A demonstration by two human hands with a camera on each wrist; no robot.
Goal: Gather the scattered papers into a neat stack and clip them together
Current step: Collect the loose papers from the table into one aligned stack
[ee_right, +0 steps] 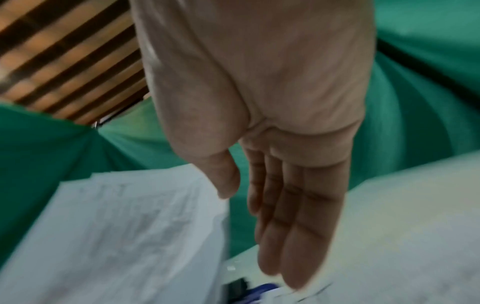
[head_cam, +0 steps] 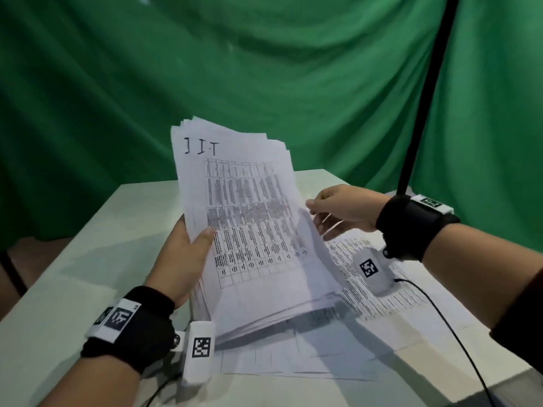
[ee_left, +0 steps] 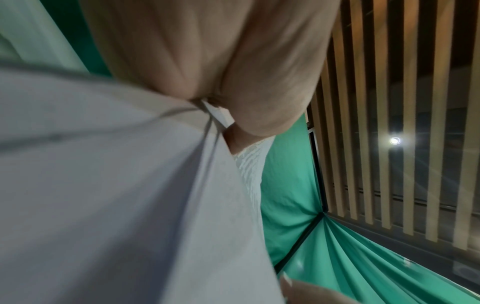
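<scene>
gripping the tilted paper stack (head_cam: pixel 246 230) along its left edge with left hand (head_cam: pixel 183 257), above loose sheets (head_cam: pixel 379 286) on the table (head_cam: pixel 73 259); reaching right hand (head_cam: pixel 340 210), fingers straight, beside its right edge.

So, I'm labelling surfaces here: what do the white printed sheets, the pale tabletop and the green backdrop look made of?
White printed sheets: thin matte paper; they bend where the left hand grips them. Pale tabletop: smooth, matte, probably laminate or painted board. Green backdrop: cloth, hanging in soft folds.
</scene>
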